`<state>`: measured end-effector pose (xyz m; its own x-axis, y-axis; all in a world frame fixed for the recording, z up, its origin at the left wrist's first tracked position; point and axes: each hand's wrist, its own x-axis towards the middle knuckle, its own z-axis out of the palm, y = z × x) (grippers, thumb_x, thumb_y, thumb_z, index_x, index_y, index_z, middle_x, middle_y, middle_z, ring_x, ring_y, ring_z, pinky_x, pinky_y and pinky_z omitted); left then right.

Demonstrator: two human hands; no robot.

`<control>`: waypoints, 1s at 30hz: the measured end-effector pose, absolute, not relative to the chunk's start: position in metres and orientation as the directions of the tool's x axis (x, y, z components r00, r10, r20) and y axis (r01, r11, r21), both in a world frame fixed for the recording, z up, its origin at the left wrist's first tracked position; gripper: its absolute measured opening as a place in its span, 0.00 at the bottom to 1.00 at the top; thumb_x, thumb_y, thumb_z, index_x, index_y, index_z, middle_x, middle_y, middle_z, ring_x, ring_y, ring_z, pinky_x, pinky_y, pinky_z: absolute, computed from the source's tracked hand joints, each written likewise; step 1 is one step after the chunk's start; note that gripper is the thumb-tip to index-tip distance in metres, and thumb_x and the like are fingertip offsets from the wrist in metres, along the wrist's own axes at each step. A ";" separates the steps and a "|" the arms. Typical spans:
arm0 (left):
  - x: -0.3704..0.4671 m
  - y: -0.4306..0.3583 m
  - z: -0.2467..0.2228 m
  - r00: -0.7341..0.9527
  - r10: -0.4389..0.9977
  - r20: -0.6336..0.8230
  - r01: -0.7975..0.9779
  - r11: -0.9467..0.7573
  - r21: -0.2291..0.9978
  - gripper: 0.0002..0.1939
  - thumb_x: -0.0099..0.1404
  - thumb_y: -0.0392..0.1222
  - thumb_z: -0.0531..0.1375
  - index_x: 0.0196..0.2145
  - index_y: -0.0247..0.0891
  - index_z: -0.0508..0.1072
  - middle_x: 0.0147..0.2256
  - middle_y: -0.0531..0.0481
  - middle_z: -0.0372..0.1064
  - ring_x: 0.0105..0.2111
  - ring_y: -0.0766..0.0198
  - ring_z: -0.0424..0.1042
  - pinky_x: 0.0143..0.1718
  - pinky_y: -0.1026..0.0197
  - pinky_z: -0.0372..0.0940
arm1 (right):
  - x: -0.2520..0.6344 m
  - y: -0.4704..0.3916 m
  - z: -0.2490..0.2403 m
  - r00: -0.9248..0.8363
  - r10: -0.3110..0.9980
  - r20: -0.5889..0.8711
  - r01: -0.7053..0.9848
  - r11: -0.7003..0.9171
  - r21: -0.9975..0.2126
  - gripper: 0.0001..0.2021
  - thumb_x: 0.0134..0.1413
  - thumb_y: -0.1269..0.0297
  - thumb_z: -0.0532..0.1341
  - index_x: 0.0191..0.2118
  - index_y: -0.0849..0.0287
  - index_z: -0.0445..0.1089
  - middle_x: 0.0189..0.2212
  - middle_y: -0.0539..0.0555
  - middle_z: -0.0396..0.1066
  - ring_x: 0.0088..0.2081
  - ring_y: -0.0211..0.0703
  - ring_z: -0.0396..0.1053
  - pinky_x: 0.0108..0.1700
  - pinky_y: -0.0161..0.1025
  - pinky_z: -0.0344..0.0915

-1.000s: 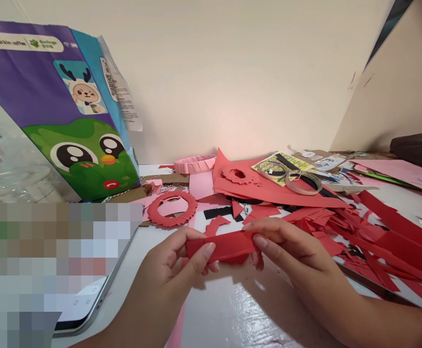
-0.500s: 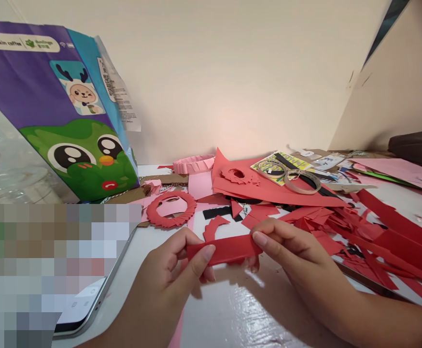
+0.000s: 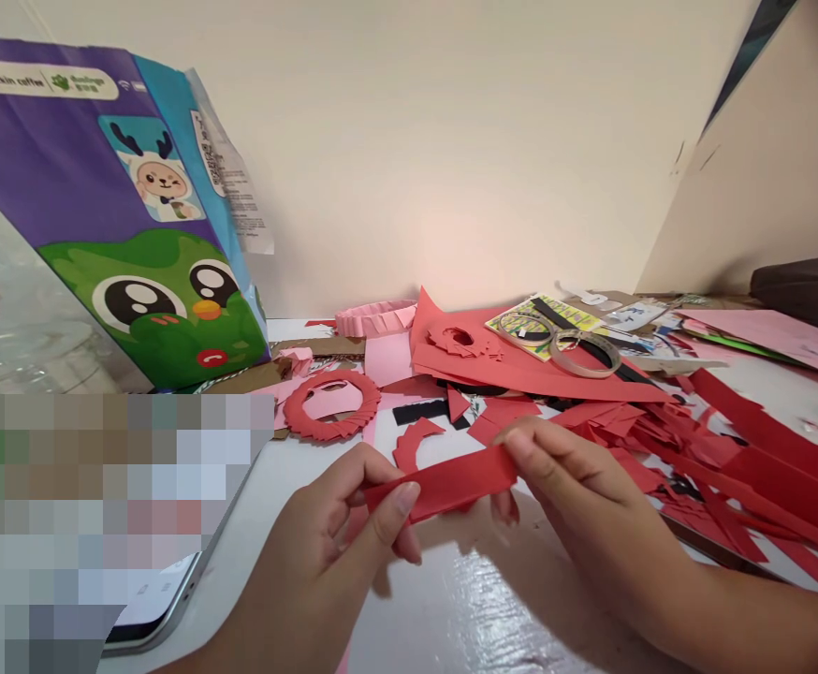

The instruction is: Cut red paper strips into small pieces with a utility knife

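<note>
A strip of red paper [image 3: 455, 482] is stretched between my two hands just above the white table. My left hand [image 3: 359, 510] pinches its left end, thumb on the near face. At the right end, my right hand [image 3: 556, 477] holds it between thumb and fingers; the strip tilts up toward that side. Right behind it lies a curved piece of pleated red paper [image 3: 413, 445]. A full ring of folded red paper [image 3: 297, 412] rests farther left, and a pink pleated paper ring [image 3: 377, 319] sits at the back.
On the left stand a purple and green paper bag [image 3: 135, 215] and a tablet [image 3: 163, 608] with a blurred screen. Red paper scraps [image 3: 710, 459] cover the right side. Behind lie red sheets [image 3: 451, 370] and tape rolls [image 3: 587, 354]. A white wall [image 3: 451, 140] closes the back.
The strip's right end has risen a little and moved slightly right with my right hand, so it is now more tilted. My left hand keeps its pinch.
</note>
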<state>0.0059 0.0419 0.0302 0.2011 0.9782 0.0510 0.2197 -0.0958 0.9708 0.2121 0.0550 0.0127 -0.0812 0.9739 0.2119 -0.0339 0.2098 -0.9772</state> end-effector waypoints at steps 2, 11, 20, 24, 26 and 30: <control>0.006 0.041 0.031 0.185 0.981 0.051 0.235 -0.094 0.967 0.14 0.70 0.51 0.57 0.28 0.43 0.68 0.21 0.59 0.68 0.22 0.68 0.65 0.25 0.69 0.62 | 0.211 0.054 0.011 -0.019 0.981 0.191 -0.090 0.189 -0.978 0.15 0.60 0.47 0.61 0.31 0.53 0.72 0.28 0.47 0.71 0.33 0.41 0.67 0.38 0.36 0.63; 0.007 0.043 0.031 0.207 0.978 0.027 0.187 -0.066 0.980 0.13 0.70 0.51 0.57 0.29 0.44 0.69 0.22 0.59 0.69 0.24 0.67 0.67 0.27 0.68 0.63 | 0.208 0.050 0.017 -0.192 0.965 0.178 -0.068 0.168 -0.983 0.13 0.56 0.55 0.67 0.27 0.56 0.70 0.24 0.46 0.70 0.29 0.36 0.67 0.34 0.33 0.63; 0.008 0.040 0.036 0.393 0.919 -0.032 0.258 -0.076 0.963 0.11 0.69 0.45 0.58 0.29 0.41 0.74 0.28 0.53 0.74 0.31 0.62 0.72 0.33 0.62 0.63 | 0.207 0.049 0.011 -0.143 0.974 0.174 -0.175 0.149 -0.973 0.13 0.58 0.54 0.66 0.28 0.55 0.69 0.25 0.45 0.69 0.29 0.34 0.66 0.34 0.31 0.64; 0.008 0.041 0.037 0.373 0.927 -0.029 0.215 -0.056 0.975 0.10 0.68 0.50 0.59 0.35 0.43 0.76 0.36 0.51 0.77 0.37 0.58 0.74 0.36 0.60 0.65 | 0.207 0.044 0.009 -0.261 0.951 0.164 -0.076 0.149 -0.986 0.12 0.51 0.53 0.70 0.36 0.52 0.71 0.33 0.48 0.72 0.38 0.43 0.72 0.43 0.42 0.70; 0.008 0.041 0.038 0.390 0.921 0.002 0.194 -0.084 0.977 0.11 0.68 0.50 0.59 0.34 0.43 0.76 0.39 0.51 0.76 0.40 0.57 0.73 0.40 0.59 0.65 | 0.209 0.040 0.007 -0.296 0.935 0.196 0.081 0.230 -0.970 0.13 0.53 0.55 0.69 0.42 0.51 0.73 0.38 0.51 0.74 0.43 0.47 0.72 0.49 0.45 0.69; 0.007 0.042 0.037 0.446 0.895 0.001 0.283 -0.142 0.949 0.13 0.67 0.51 0.59 0.31 0.41 0.75 0.34 0.50 0.73 0.37 0.57 0.70 0.37 0.58 0.63 | 0.209 0.034 0.010 -0.339 0.872 0.354 0.223 0.440 -0.870 0.09 0.61 0.64 0.63 0.46 0.46 0.73 0.42 0.47 0.77 0.43 0.40 0.74 0.47 0.35 0.70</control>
